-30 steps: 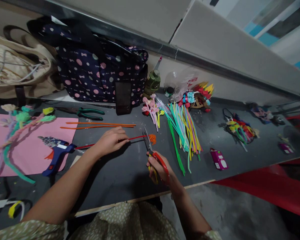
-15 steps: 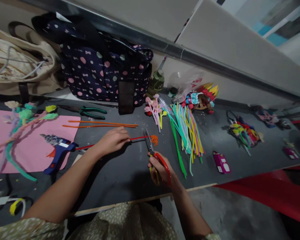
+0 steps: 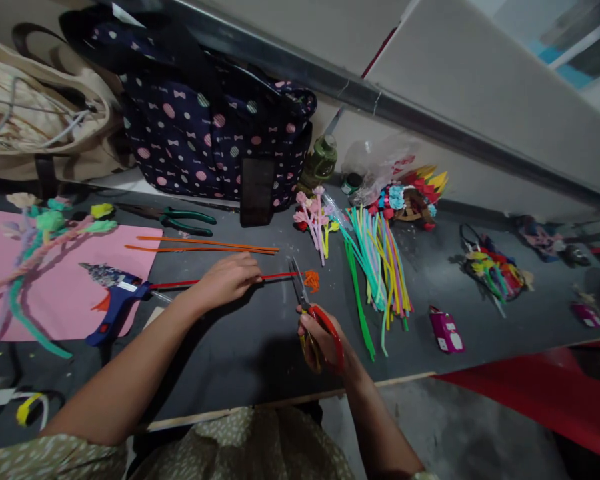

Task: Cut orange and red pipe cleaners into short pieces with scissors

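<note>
My left hand (image 3: pixel 234 277) is closed on a red pipe cleaner (image 3: pixel 277 275), which lies along the dark table and sticks out on both sides of the hand. In my right hand (image 3: pixel 320 340) is a pair of scissors (image 3: pixel 334 337) with red and yellow handles. The scissor blades point away from me and stand at the right end of the red pipe cleaner. Just beyond the blades lies a small heap of orange cut pieces (image 3: pixel 312 281). Two orange pipe cleaners (image 3: pixel 205 247) rest above my left hand.
Left are a blue glue gun (image 3: pixel 117 303), a pink sheet (image 3: pixel 143 250) and green-handled pliers (image 3: pixel 187 219). Colourful pipe cleaners (image 3: pixel 380 267) and pink flowers (image 3: pixel 313 217) lie right. A patterned bag (image 3: pixel 190 133) with a phone (image 3: pixel 257 192) against it stands behind.
My view has shifted slightly. Both hands keep nearly the same places, with the scissor blades still at the end of the red pipe cleaner.
</note>
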Available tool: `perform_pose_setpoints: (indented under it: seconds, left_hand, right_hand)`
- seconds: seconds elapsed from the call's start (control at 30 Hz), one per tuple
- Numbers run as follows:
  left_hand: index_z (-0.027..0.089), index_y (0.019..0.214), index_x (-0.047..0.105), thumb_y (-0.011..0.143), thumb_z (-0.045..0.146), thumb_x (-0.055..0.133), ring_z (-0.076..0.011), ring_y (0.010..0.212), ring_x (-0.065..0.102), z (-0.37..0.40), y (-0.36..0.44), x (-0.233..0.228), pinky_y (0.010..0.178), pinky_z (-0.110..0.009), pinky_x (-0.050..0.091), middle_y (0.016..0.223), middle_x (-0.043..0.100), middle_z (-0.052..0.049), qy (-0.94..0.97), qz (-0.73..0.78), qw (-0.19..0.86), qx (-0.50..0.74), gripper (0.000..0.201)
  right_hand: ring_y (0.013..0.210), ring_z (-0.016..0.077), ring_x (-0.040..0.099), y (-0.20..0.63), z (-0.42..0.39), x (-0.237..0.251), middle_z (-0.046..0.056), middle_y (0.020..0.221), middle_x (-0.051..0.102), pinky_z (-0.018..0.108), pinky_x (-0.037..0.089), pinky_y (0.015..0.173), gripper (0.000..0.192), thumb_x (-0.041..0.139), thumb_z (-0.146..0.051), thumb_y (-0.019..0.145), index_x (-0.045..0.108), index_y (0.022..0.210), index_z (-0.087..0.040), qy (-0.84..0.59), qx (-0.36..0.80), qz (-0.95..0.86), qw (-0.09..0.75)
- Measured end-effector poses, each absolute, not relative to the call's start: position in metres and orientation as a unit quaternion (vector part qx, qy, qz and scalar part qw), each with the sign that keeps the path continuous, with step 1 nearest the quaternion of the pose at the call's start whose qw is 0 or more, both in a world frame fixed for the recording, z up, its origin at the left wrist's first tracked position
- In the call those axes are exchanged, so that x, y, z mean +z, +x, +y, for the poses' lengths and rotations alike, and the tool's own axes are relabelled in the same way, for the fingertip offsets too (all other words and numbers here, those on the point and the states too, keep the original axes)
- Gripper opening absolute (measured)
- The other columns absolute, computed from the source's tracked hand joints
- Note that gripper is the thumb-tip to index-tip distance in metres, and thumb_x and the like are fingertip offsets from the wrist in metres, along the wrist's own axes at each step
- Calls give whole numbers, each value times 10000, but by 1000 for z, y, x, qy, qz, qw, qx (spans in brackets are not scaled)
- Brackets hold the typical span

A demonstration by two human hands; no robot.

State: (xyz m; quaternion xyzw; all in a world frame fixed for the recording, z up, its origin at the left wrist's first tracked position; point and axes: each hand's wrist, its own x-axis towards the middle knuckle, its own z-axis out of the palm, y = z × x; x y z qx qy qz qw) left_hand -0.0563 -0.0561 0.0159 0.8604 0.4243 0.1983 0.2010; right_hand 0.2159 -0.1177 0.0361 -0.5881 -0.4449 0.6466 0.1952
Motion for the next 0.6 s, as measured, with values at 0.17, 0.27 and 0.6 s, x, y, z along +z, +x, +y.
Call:
perform_pose_setpoints:
  seconds: [0.17,0.27,0.6]
  left_hand:
    - [186,1006,663,980,288,449,-210,886,544,-57,-56,19,782,-318,409,886,652,-73,853,435,210,198,239]
    - [179,960,666,984,278,436,-209,863,540,-57,-56,20,759,-316,408,860,644,-74,855,433,214,188,252]
    - [179,907,675,966,205,438,-221,868,532,-57,-56,18,756,-332,416,859,638,-78,858,437,206,175,246]
  right_hand:
    - [346,83,508,217,-113,36,-69,692,557,207,392,310,438,591,-556,843,527,1093,-201,-588,647,-450,184]
    - [354,84,509,219,-113,30,-78,650,538,198,392,321,435,576,-569,859,518,1082,-201,-570,649,-468,186]
    - [323,79,503,218,-115,23,-80,650,539,182,372,308,443,540,-620,871,496,1084,-234,-586,652,-460,140]
